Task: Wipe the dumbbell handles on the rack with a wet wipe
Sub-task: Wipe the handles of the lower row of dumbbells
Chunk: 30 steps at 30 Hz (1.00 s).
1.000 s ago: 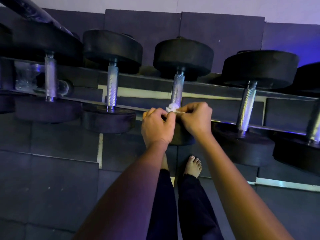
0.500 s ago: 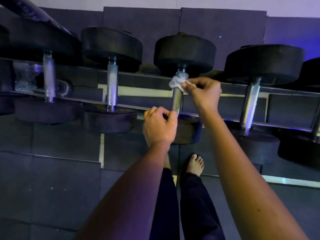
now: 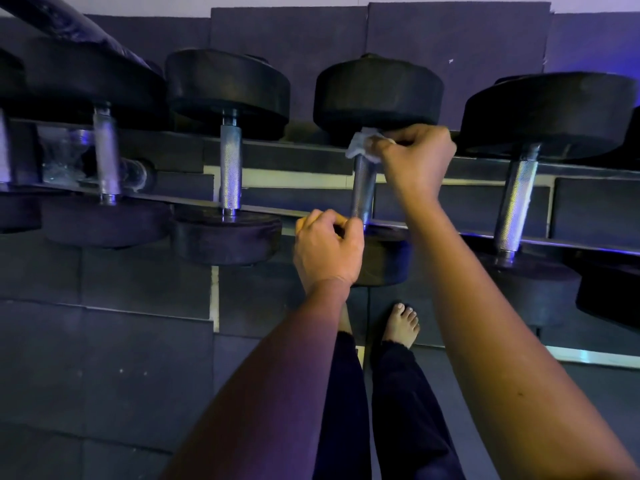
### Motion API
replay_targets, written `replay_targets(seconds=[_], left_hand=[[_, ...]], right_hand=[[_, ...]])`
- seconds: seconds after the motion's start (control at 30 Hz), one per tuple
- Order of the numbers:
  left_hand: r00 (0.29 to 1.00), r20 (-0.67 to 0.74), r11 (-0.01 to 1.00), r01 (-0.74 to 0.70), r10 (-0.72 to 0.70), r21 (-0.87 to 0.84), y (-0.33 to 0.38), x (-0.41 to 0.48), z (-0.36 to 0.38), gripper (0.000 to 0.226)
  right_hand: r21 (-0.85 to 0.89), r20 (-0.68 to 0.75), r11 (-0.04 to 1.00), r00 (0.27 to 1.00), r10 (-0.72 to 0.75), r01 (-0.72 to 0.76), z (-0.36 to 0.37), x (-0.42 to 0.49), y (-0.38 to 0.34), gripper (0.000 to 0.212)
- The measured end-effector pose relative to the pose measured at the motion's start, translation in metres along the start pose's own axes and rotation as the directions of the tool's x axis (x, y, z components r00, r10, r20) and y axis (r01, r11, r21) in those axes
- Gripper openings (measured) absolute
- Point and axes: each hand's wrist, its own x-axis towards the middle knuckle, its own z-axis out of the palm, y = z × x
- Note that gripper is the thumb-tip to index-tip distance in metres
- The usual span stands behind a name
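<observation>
The right hand (image 3: pixel 415 161) is closed around a crumpled white wet wipe (image 3: pixel 362 147), pressing it against the top of a knurled metal handle (image 3: pixel 363 188), right under the far weight head (image 3: pixel 377 93) of the middle dumbbell. The fingers curl over the wipe, and only a bunched corner of it shows to the left of the knuckles. The left hand (image 3: pixel 327 245) sits at the bottom end of the same handle, in a loose fist with thumb and forefinger pinched together just beside the metal; it seems to touch the bar where it meets the near weight head (image 3: pixel 384 261), though the dim light makes contact hard to confirm. This dumbbell lies across the rails of the rack (image 3: pixel 294 157) with others on either side: one to the left (image 3: pixel 230 168) and one to the right (image 3: pixel 516 199) (both handles bare). Below, a bare foot (image 3: pixel 401 323) stands on the dark floor (image 3: pixel 104 358).
</observation>
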Motion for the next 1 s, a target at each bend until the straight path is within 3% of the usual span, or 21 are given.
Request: replay_targets(seconds=[0.3,0.43,0.6,0.7,1.0], left_hand=[[1.000,-0.010,1.000,-0.005,0.005,-0.010,0.000,0.000,0.001,0.019],[1.000,-0.012,1.000,-0.005,0.004,-0.021,-0.001,-0.001,0.001,0.019],[1.000,-0.020,1.000,-0.015,0.015,0.000,-0.001,0.001,0.002,0.019],[1.000,-0.020,1.000,-0.018,0.018,0.009,-0.003,0.000,0.002,0.016],[1.000,-0.021,1.000,-0.006,0.006,-0.018,-0.001,-0.001,0.002,0.018]], right_hand=[[-0.227,0.228,0.973,0.970,0.090,-0.037,-0.010,-0.062,0.029,0.017],[-0.204,0.189,0.976,0.976,0.110,-0.071,-0.010,-0.063,0.032,0.006],[-0.072,0.022,0.997,1.000,0.009,-0.007,0.000,-0.021,0.003,0.008],[-0.081,0.002,0.997,1.000,0.019,-0.018,0.005,-0.005,-0.006,0.001],[-0.173,0.234,0.981,0.964,0.124,-0.084,-0.016,-0.066,0.036,0.005]])
